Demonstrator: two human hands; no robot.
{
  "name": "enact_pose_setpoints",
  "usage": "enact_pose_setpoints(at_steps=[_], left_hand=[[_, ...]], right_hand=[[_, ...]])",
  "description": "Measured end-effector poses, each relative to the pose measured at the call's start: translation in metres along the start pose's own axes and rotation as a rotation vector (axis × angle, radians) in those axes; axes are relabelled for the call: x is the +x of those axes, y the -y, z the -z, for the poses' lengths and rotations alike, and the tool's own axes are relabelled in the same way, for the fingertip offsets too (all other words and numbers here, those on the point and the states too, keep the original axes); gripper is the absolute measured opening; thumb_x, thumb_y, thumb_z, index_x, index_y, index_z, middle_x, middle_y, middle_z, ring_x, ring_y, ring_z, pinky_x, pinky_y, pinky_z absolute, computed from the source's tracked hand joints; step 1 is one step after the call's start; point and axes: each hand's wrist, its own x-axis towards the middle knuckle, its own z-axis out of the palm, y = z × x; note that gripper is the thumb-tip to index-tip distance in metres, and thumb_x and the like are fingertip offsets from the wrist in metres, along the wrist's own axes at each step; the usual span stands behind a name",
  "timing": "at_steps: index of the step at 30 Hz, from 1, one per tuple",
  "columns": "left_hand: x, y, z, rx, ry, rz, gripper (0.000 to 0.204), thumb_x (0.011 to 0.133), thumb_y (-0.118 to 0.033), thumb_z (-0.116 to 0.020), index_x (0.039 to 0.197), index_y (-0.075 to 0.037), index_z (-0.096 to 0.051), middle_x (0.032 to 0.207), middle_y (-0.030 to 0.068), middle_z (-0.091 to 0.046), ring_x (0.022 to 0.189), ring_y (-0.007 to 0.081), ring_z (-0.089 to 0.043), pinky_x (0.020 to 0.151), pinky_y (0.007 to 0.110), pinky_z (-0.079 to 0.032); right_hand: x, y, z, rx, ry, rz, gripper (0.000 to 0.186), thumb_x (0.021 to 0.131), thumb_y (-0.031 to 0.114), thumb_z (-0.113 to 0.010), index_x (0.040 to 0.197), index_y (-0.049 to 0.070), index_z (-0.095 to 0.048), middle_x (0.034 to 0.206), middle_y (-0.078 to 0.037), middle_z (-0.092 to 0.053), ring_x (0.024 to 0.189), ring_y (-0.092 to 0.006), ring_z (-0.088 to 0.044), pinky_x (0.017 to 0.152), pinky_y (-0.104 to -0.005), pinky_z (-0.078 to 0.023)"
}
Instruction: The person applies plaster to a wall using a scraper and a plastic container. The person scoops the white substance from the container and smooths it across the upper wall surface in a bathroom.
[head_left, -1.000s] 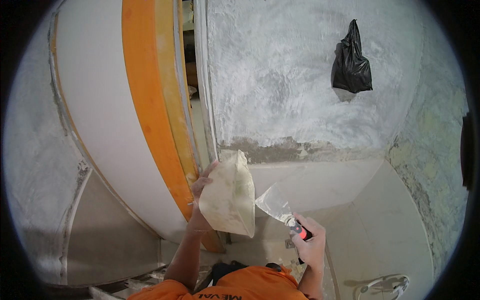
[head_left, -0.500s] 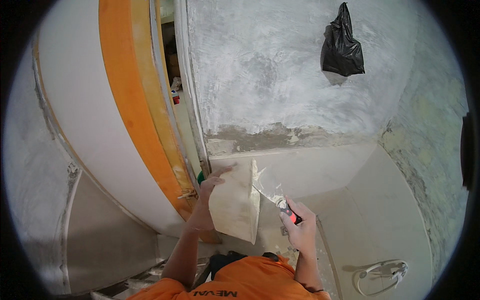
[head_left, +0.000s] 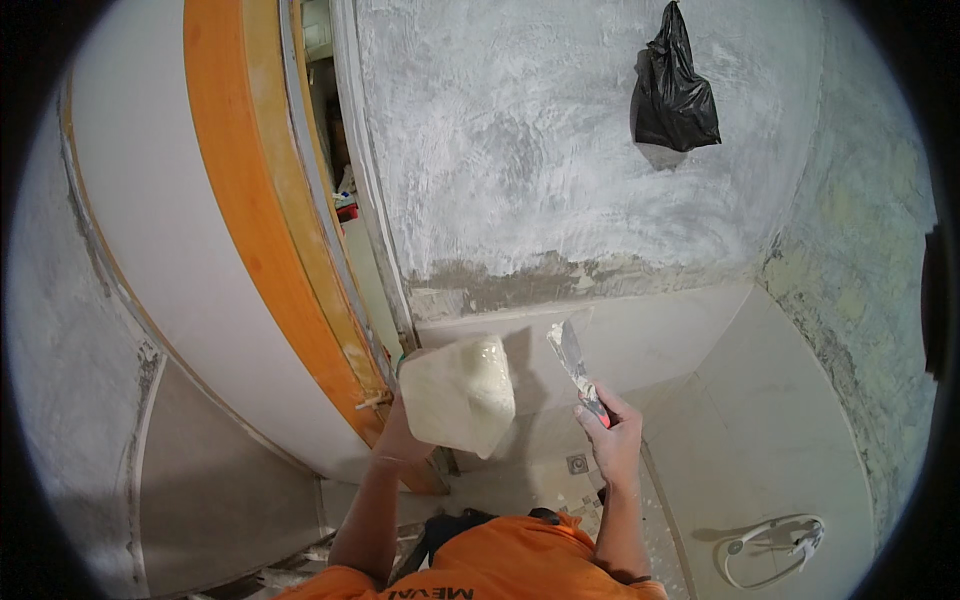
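My left hand [head_left: 398,428] holds a pale cream board or container [head_left: 448,392] from behind, its fingers mostly hidden; a glossy pale smear lies on its top right. My right hand [head_left: 615,432] grips a putty knife [head_left: 572,355] with a red and black handle, its blade pointing up, coated in pale paste and held apart from the board. Behind both is a grey skim-coated wall [head_left: 500,150] above a band of pale tiles [head_left: 640,340].
A black plastic bag [head_left: 675,100] hangs on the wall. An orange-edged door panel [head_left: 220,140] stands left beside a narrow opening. Below are a tiled floor with a drain [head_left: 577,463], rungs low left, and a white hose fitting [head_left: 780,545] at lower right.
The board has turned so a different face shows. The putty knife has come away from its edge and now points more upright. The view has shifted slightly.
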Motion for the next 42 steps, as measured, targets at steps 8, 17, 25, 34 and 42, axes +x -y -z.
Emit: enact_pose_setpoints(at_steps=[8,17,25,34,42], left_hand=[[0.011,0.012,0.029,0.186,-0.087,0.192,0.077,0.069,-0.013,-0.093,0.134,-0.004,-0.052,0.125,0.0076,-0.064,0.115,0.022,-0.061,0.1,0.037,-0.051],[0.001,0.021,0.052,0.53,-0.121,0.081,0.061,0.075,-0.008,-0.09,0.129,-0.006,-0.062,0.122,0.0047,-0.067,0.109,0.0186,-0.063,0.094,0.035,-0.054],[-0.002,0.0,0.046,0.198,-0.353,0.267,0.061,0.075,-0.005,-0.085,0.131,-0.004,-0.06,0.121,0.0051,-0.065,0.106,0.0207,-0.063,0.094,0.036,-0.054],[0.003,-0.009,0.028,-0.37,-0.416,0.419,0.056,0.085,-0.004,-0.077,0.135,-0.005,-0.053,0.12,0.0069,-0.062,0.109,0.0188,-0.062,0.08,0.034,-0.058],[0.001,0.004,0.03,-0.029,-0.33,0.331,0.07,0.077,0.001,-0.086,0.138,-0.003,-0.051,0.125,0.0075,-0.064,0.112,0.0205,-0.063,0.093,0.035,-0.057]], right_hand=[[0.084,-0.054,0.001,-0.248,0.323,0.01,0.03,0.1,0.029,-0.06,0.093,0.001,-0.067,0.069,0.0,-0.056,0.062,-0.0093,-0.049,0.058,-0.0286,-0.041],[0.159,-0.039,-0.05,-0.769,0.176,0.232,0.049,0.093,0.047,-0.066,0.081,0.0,-0.074,0.069,-0.017,-0.068,0.066,-0.0288,-0.067,0.065,-0.0428,-0.051],[0.201,-0.052,-0.013,-0.916,-0.028,0.076,0.053,0.085,0.055,-0.071,0.082,0.003,-0.077,0.074,-0.021,-0.069,0.075,-0.0392,-0.07,0.072,-0.0476,-0.054],[0.157,-0.077,0.008,-0.707,-0.181,-0.031,0.054,0.087,0.046,-0.074,0.067,-0.003,-0.064,0.058,-0.016,-0.056,0.058,-0.0286,-0.053,0.06,-0.0418,-0.044],[0.088,-0.079,-0.046,-0.293,-0.094,-0.018,0.038,0.1,0.038,-0.059,0.113,0.003,-0.066,0.078,-0.016,-0.059,0.07,-0.0227,-0.052,0.068,-0.0378,-0.044]])
